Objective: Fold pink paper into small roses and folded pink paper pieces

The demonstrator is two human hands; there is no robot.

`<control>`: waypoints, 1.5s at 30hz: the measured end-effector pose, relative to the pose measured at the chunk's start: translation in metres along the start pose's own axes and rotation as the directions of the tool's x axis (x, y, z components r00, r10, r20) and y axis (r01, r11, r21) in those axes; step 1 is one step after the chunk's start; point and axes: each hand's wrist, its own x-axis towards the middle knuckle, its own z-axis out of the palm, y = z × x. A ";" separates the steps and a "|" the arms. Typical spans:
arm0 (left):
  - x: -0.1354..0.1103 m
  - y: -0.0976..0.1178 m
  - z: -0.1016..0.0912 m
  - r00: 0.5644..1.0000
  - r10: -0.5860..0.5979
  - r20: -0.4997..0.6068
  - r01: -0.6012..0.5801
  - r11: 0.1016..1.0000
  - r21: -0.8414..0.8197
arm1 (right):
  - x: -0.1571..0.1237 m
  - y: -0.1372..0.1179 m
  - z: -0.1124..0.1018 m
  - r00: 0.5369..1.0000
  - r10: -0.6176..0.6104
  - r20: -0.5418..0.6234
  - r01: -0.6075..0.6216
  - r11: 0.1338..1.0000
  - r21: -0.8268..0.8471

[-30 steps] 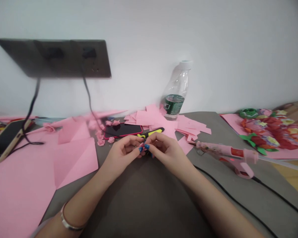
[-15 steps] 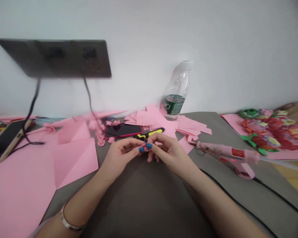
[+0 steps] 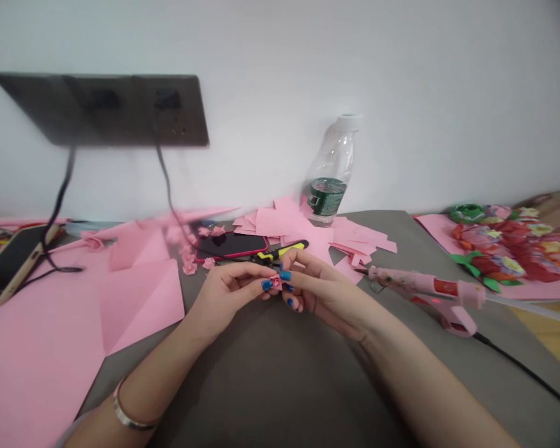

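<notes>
A small pink paper rose (image 3: 276,282) is pinched between the fingertips of both hands, above the grey table. My left hand (image 3: 231,292) grips its left side with thumb and forefinger. From the right, my right hand (image 3: 320,286) has its fingertips closed on the flower, with the lower fingers curled beneath. Just behind the hands lie yellow-and-black pliers (image 3: 284,251), their front end partly hidden. A phone with a red edge (image 3: 233,244) lies beyond, and several small pink paper roses (image 3: 189,261) sit by its left end.
Pink paper pieces (image 3: 280,221) lie around a plastic bottle (image 3: 329,180) by the wall. A pink glue gun (image 3: 424,287), its red light lit, rests at right with a trailing cord. Large pink sheets (image 3: 42,348) cover the left; paper flowers (image 3: 508,242) stand far right.
My right hand has turned, its wrist bending and its lower fingers showing more. The paper rose has shifted slightly right and shows its spiral more clearly. My left hand has barely moved.
</notes>
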 end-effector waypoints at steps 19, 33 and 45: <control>0.001 0.000 0.001 0.995 -0.081 -0.064 0.078 0.996 -0.035 | 0.008 0.005 0.003 0.955 -0.284 -0.084 0.239 0.907 -0.347; 0.003 0.000 -0.001 0.995 -0.056 -0.086 0.062 0.995 0.071 | 0.008 0.005 0.006 0.955 -0.286 -0.079 0.222 0.865 -0.450; 0.002 0.000 -0.001 0.993 -0.051 -0.103 0.059 0.995 0.080 | 0.002 0.005 0.008 0.922 -0.383 -0.052 0.272 0.739 -0.617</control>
